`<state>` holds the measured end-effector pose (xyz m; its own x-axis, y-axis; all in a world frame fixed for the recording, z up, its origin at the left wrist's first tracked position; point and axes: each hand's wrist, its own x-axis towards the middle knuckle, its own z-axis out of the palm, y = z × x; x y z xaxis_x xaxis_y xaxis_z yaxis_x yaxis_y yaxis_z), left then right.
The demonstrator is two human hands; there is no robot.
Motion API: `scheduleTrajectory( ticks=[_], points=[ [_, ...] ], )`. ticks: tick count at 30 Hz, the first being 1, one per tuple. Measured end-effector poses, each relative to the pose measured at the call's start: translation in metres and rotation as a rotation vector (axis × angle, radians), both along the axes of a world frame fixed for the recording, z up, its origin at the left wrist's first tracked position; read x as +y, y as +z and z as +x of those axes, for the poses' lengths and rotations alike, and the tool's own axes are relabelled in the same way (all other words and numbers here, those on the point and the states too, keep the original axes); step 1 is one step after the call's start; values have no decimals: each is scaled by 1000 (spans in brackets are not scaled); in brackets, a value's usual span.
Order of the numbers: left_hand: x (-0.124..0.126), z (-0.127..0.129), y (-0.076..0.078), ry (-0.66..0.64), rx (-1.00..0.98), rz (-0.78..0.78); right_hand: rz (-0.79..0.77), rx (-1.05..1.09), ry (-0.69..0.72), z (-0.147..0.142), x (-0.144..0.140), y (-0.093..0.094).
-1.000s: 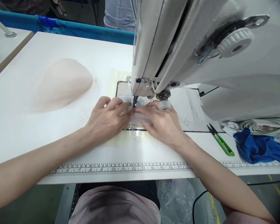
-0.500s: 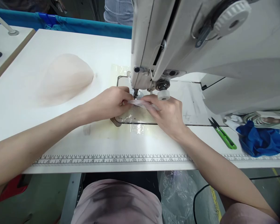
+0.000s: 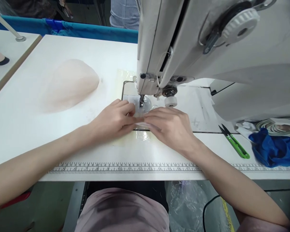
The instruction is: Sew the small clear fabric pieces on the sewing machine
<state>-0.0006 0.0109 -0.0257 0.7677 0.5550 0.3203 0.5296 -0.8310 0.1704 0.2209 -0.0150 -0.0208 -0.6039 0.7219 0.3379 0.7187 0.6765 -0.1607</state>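
Note:
Just in front of the presser foot (image 3: pixel 141 100) of a white sewing machine (image 3: pixel 157 42), my two hands meet over a small strip of thin pale fabric (image 3: pixel 142 124). My left hand (image 3: pixel 118 117) is closed, its thumb and fingers pinching the strip's left end. From the other side my right hand (image 3: pixel 170 125) grips the right end, fingers pressed together. Most of the strip is hidden by the fingers. A pale beige moulded fabric cup (image 3: pixel 73 83) lies on the table to the left of my hands.
Green thread snips (image 3: pixel 234 141) lie to the right, beside a crumpled blue cloth (image 3: pixel 274 148) and a coil of pale tape (image 3: pixel 275 127). A printed ruler (image 3: pixel 130 168) runs along the table's front edge. Across the table stands a person in a striped shirt (image 3: pixel 124 14).
Both hands have drawn back from the presser foot toward me, bringing the fabric strip with them. They are closer together, and the needle plate now shows. The view has shifted slightly.

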Motion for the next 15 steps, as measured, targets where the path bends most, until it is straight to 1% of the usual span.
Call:
scheduleTrajectory(
  ticks=[2,4,5,7,10,13,15],
  points=[
    [-12,0,-3,13,72,225,51,-38,32,0,-3,1],
    [-20,1,-2,36,135,356,86,-52,49,0,-4,1],
    [-24,1,-1,49,164,387,96,-56,54,0,-4,1],
    [-28,1,1,67,209,399,114,-64,59,0,-3,1],
    [-29,0,2,64,241,375,144,-68,58,0,-3,0],
    [-25,-1,0,82,259,348,170,-61,64,-1,-1,-3],
    [-21,-1,-3,96,235,350,191,-49,69,-1,1,-6]
  ],
)
